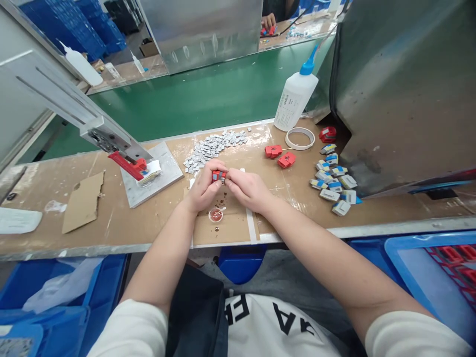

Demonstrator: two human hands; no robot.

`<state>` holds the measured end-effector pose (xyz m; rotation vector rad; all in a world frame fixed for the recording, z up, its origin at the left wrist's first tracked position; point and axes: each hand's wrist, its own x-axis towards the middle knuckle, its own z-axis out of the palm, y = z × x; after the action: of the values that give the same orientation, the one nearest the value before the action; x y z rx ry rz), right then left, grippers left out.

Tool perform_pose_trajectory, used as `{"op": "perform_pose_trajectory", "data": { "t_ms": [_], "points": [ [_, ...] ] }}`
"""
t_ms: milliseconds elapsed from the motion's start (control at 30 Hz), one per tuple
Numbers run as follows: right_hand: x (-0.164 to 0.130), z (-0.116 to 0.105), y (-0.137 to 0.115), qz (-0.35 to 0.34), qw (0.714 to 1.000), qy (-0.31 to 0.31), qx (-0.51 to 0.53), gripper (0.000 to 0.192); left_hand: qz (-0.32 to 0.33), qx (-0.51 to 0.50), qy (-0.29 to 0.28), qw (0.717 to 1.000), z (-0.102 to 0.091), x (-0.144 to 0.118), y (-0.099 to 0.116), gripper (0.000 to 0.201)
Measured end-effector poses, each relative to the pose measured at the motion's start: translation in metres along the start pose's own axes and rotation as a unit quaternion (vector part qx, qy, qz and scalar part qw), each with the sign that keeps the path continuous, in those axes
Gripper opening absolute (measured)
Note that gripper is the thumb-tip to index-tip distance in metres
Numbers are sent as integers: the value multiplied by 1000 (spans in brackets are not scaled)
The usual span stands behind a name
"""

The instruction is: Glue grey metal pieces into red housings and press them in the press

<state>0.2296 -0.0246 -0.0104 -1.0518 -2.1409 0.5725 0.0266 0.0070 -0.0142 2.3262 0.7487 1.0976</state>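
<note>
Above the middle of the workbench, my left hand [204, 187] is closed around a small red plastic part [218, 176] with a blue-grey face. My right hand [250, 189] meets it from the other side, its fingertips pinched at the part's right end. My fingers cover much of the part. Just below the hands stands a small round cup of reddish-brown paste [215, 214], with dark specks around it. Behind my hands lies a heap of small grey-white square pieces [211, 148].
Two similar red parts [286, 159] lie right, near a tape roll [300, 138] and a white squeeze bottle [295, 99]. Several yellow-blue-grey blocks [329, 195] sit farther right. A metal stand with a red clamp [128, 163] is left. Across the green belt [223, 89], another person's hand [268, 21] shows.
</note>
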Motion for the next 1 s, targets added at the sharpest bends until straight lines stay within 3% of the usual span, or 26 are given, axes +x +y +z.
{"op": "perform_pose_trajectory", "data": {
  "t_ms": [433,700,867,1000],
  "points": [
    [2,0,-2,4,1000,24,-9,22,40,1,12,999,-2,5,6,21],
    [1,1,0,24,999,39,11,26,-12,37,5,999,-5,5,10,37],
    [4,5,5,83,986,92,107,42,-38,0,39,998,-1,7,14,36],
    [10,8,5,49,971,80,218,53,-48,-25,54,997,7,9,14,33]
  ]
}}
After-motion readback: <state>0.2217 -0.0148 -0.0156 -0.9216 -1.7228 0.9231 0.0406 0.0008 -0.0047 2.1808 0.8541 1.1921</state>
